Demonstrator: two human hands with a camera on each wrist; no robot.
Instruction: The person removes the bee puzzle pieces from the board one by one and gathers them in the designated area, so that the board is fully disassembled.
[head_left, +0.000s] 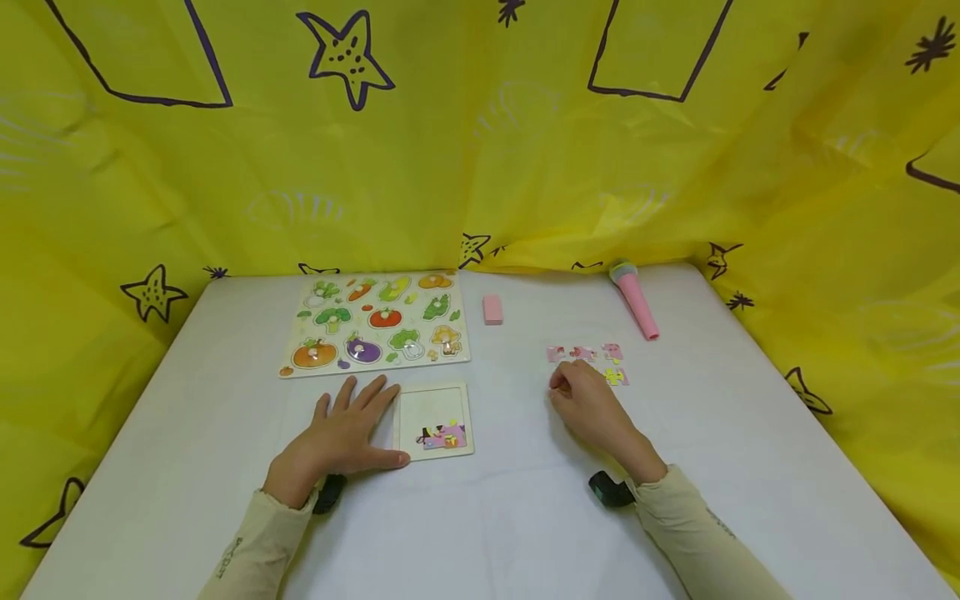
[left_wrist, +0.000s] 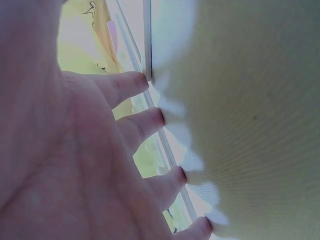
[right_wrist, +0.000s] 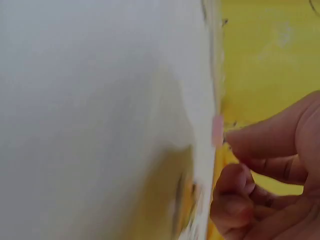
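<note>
My left hand (head_left: 341, 433) lies with fingers spread at the left side of a small square puzzle tray (head_left: 433, 388); its thumb touches the tray's lower left corner. A few joined pink puzzle pieces (head_left: 444, 437) sit in the tray's lower right part. In the left wrist view, the left fingertips (left_wrist: 157, 116) rest along an edge. My right hand (head_left: 592, 408) hovers by loose pink jigsaw pieces (head_left: 583, 353), covering part of the group. In the right wrist view, its fingers are bent and the thumb stands apart from them; nothing shows between.
A vegetable peg puzzle board (head_left: 375, 333) lies behind the tray. To its right is a pink block (head_left: 492, 309). A pink toy microphone (head_left: 635, 300) lies at the back right. A yellow patterned curtain (head_left: 405, 167) surrounds the white table (head_left: 517, 517).
</note>
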